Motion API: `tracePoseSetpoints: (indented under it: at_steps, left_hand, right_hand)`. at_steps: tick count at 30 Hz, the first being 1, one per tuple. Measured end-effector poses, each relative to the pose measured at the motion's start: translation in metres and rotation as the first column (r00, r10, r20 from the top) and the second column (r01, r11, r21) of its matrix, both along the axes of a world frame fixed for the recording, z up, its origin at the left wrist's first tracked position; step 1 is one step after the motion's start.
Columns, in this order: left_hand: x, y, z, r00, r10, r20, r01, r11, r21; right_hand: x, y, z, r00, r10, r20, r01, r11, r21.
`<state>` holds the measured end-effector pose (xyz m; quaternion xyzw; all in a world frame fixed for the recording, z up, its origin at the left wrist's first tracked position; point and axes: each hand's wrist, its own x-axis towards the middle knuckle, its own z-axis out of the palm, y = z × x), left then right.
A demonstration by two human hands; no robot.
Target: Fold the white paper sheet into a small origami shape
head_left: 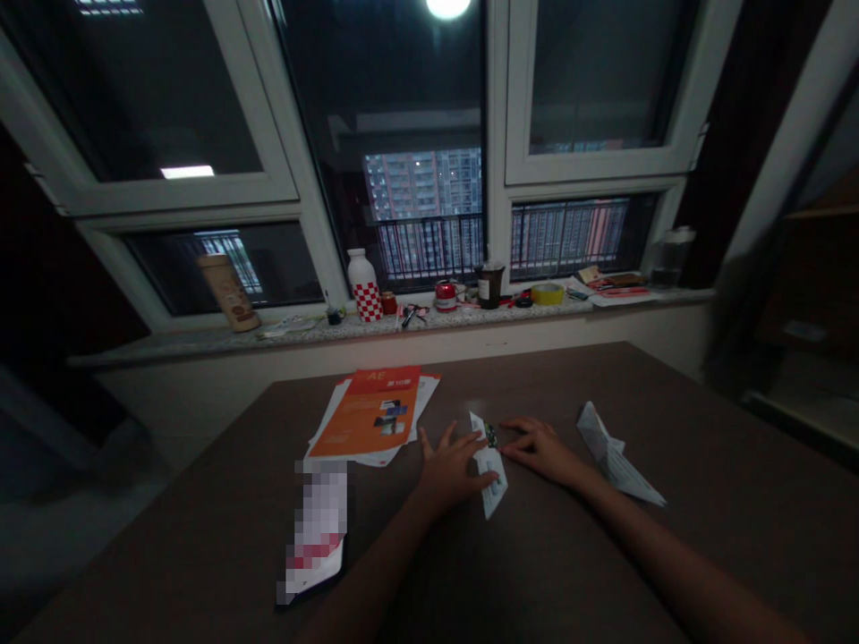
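A narrow strip of folded white paper (491, 470) lies on the dark brown table (550, 555) between my hands. My left hand (451, 469) rests flat on the table, fingers spread, with the fingertips pressing the paper's left edge. My right hand (540, 447) lies flat on the other side, its fingers stretched toward the paper's upper end. Neither hand grips anything.
A folded white paper shape (614, 456) lies to the right. A stack of sheets topped by an orange leaflet (373, 413) lies to the left, a phone (315, 532) nearer me. The window sill (376, 326) holds bottles, cups, a tape roll (548, 292) and small items.
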<state>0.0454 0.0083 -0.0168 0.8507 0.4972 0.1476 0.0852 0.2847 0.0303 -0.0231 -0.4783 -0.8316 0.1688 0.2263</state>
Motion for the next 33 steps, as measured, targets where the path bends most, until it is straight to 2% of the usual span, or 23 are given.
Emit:
tracePoseSetpoints:
  at_steps: [12,21,33]
  left_hand:
    - [0.001,0.000,-0.002,1.000,-0.005,-0.015,0.005,1.000,-0.016]
    - [0.001,0.000,-0.002,0.999,0.001,-0.047,-0.002,1.000,-0.028]
    - [-0.001,0.003,-0.004,0.999,-0.008,-0.034,0.007,1.000,-0.020]
  right_hand:
    - [-0.005,0.007,-0.008,0.990,-0.100,0.102,0.091,0.992,0.088]
    - [-0.013,0.003,-0.001,0.962,-0.167,0.215,0.136,0.979,0.151]
    - [-0.016,0.003,-0.007,0.948,-0.199,0.247,0.152,0.969,0.197]
